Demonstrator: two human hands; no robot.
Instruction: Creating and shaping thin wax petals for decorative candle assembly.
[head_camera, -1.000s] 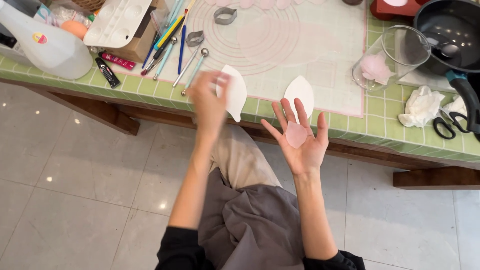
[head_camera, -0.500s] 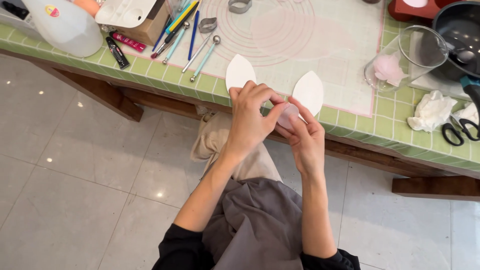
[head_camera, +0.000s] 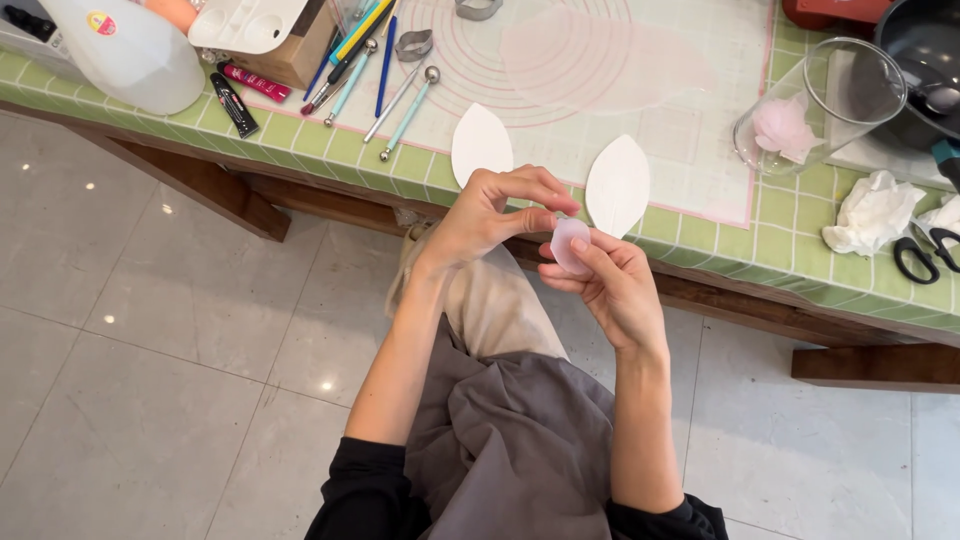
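Pink petal piece (head_camera: 570, 243) stands upright in the right hand (head_camera: 612, 290), fingers closed around it; left hand (head_camera: 490, 212) pinches its top edge from the left, above the counter (head_camera: 790, 240) edge.

**One head camera, looking steeply down**

I have a single view, worn on the person's head and tilted almost straight down over the lap. It faces forward toward the green tiled table (head_camera: 780, 240), which fills the upper part of the frame and slants down to the right. The left hand (head_camera: 490, 215) and right hand (head_camera: 610, 285) sit close, at centre frame. Pale floor tiles (head_camera: 150, 350) fill the lower left. No second view overlaps.
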